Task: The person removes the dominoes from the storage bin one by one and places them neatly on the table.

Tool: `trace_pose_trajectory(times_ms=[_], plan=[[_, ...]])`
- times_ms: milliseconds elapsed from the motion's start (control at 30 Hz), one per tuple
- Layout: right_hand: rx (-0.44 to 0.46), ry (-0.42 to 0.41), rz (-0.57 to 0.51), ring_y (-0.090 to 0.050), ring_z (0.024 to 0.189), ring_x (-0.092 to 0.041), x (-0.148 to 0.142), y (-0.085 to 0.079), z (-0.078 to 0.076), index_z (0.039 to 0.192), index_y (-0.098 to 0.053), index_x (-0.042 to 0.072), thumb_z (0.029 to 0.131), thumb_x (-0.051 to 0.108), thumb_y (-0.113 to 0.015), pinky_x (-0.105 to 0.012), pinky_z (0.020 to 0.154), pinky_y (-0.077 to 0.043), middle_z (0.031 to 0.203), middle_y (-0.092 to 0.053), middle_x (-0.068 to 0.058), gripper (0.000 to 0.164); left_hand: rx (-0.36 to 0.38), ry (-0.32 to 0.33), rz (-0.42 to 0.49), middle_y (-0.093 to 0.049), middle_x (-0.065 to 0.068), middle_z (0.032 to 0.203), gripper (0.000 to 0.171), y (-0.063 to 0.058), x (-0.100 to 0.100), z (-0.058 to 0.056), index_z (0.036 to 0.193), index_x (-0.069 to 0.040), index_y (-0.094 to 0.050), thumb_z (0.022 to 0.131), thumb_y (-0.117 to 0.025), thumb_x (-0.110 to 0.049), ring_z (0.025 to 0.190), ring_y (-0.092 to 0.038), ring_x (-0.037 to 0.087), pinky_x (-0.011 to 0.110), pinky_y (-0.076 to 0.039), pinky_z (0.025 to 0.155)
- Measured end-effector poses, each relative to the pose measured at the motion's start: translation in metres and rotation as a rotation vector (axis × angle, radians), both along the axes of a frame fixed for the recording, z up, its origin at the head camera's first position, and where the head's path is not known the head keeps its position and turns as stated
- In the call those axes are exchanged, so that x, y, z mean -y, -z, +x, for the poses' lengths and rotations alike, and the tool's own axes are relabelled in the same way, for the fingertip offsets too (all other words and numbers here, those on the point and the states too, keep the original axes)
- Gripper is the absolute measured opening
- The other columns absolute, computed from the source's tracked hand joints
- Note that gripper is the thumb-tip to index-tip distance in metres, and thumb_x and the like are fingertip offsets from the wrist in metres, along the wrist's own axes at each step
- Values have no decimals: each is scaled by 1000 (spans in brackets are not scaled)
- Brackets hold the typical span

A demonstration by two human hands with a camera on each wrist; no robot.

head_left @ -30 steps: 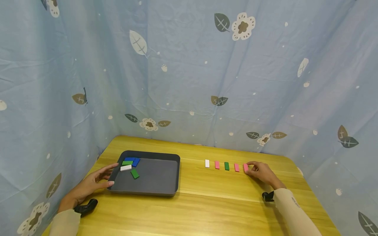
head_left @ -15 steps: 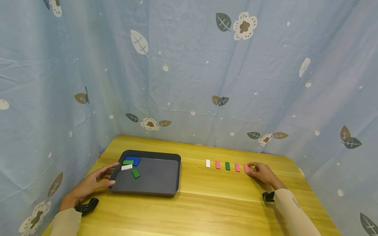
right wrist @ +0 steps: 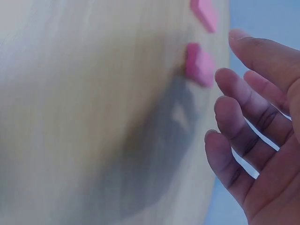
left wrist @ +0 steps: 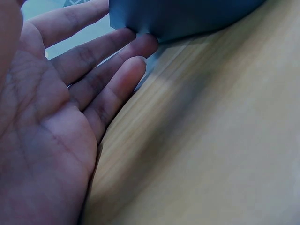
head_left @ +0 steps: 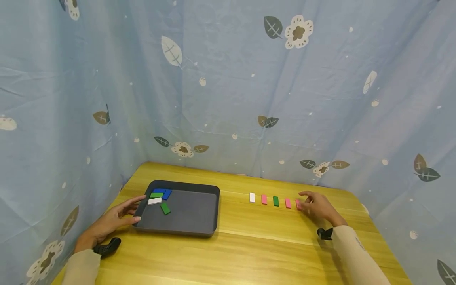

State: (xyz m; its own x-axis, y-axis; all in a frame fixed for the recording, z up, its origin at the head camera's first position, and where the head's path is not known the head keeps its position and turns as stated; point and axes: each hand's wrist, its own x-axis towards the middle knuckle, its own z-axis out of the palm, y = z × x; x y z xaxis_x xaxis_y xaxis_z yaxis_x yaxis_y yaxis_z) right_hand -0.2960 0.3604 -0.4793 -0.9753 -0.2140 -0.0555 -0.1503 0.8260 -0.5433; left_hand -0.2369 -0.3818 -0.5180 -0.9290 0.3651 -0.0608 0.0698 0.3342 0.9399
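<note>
My left hand point(head_left: 110, 222) is at the left side of the dark grey tray point(head_left: 192, 211), its fingers loosely spread. In the left wrist view its fingertips touch the tray wall point(left wrist: 187, 16). My right hand point(head_left: 320, 208) hovers beside the last pink domino point(head_left: 298, 204) of a row on the table. The right wrist view shows its fingers parted and clear of that pink domino point(right wrist: 200, 65). Leftward along the row lie another pink domino point(head_left: 287, 203), a green one point(head_left: 276, 201), a pink one point(head_left: 264, 199) and a white domino point(head_left: 252, 197).
Inside the tray's left part lie blue dominoes point(head_left: 166, 194), a white domino point(head_left: 154, 201) and green dominoes point(head_left: 165, 208). The yellow wood-grain table point(head_left: 228, 257) ends at a pale blue patterned curtain point(head_left: 228, 99), which surrounds it at the back and sides.
My right hand has let go of the last pink domino, its thumb and index finger now spread apart. The left hand stays at the tray; the head view has shifted slightly.
</note>
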Motion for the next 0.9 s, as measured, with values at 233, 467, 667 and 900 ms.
trace_pose_trajectory(times_ms=[233,467,667,900], plan=[[-58,-31,-21,-59,72,-21,19,-8,-12,138,-62,1,98,23,-74,-33,63,-46,85,-69,-5,48,-17,0,-5,-30,20,160,68,0,1,-1,163,-20,-33,103,-64,-14,122,-47,17,41,-50,91],[-77,-83,-36,-62,71,-23,51,-16,-20,138,-63,5,97,24,-75,-33,63,-48,85,-70,-5,47,-27,8,-3,-30,21,160,69,3,2,-1,163,-20,-32,103,-65,-14,123,-47,18,46,-47,93],[-109,-134,-55,-62,72,-22,86,-26,-27,137,-66,11,96,29,-76,-36,65,-50,84,-67,3,46,-40,9,-10,-31,21,160,68,4,4,-1,163,-20,-32,103,-65,-14,124,-47,16,46,-48,93],[-129,-210,-80,-63,69,-22,126,-29,-30,137,-67,14,96,27,-76,-34,63,-50,83,-68,6,44,-37,3,-18,-31,21,160,68,2,2,-2,163,-20,-32,103,-64,-15,126,-46,25,49,-46,94]])
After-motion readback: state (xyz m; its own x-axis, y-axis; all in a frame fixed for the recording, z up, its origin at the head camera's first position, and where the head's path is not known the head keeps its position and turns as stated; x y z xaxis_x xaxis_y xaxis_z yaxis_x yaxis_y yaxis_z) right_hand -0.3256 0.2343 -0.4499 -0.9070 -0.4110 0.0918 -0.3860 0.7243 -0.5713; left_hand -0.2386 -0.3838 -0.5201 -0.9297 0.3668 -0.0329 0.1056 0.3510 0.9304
